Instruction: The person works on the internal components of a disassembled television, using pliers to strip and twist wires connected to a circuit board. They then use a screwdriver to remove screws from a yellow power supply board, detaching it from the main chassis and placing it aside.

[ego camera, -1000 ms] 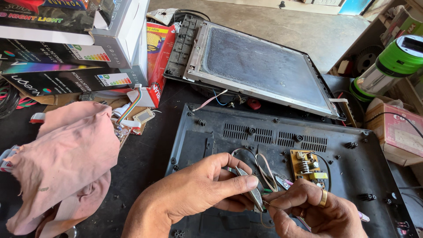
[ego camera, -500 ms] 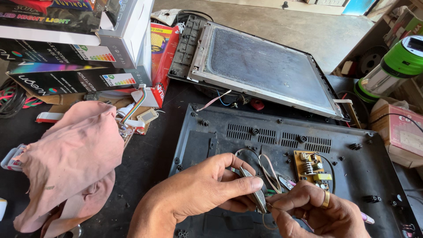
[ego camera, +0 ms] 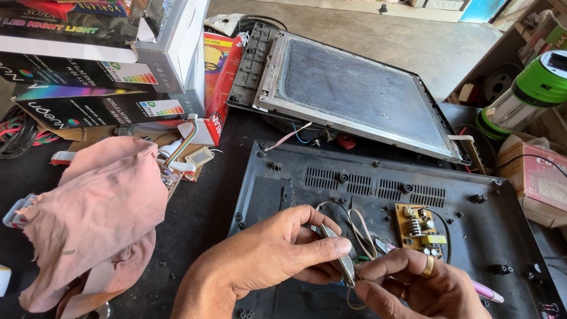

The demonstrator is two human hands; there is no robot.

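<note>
My left hand (ego camera: 269, 260) pinches a small slim metal piece (ego camera: 344, 260) between thumb and forefinger, over a black plastic back cover (ego camera: 472, 224) lying inside-up on the bench. My right hand (ego camera: 413, 286), with a ring on one finger, meets it from the right and grips thin wires (ego camera: 360, 230) that loop up from the pinch point. A pink-handled tool (ego camera: 487, 291) pokes out behind my right hand. A small yellow circuit board (ego camera: 420, 227) is fixed to the cover just above my right hand.
A framed grey display panel (ego camera: 354, 88) leans behind the cover. A pink cloth (ego camera: 94, 207) lies at left, stacked cardboard boxes (ego camera: 100, 77) at back left. A green and silver lantern (ego camera: 525, 94) and a carton (ego camera: 540, 183) stand at right.
The view has shifted slightly. My two hands stay together over the cover, working the metal piece and wires with small finger movements.
</note>
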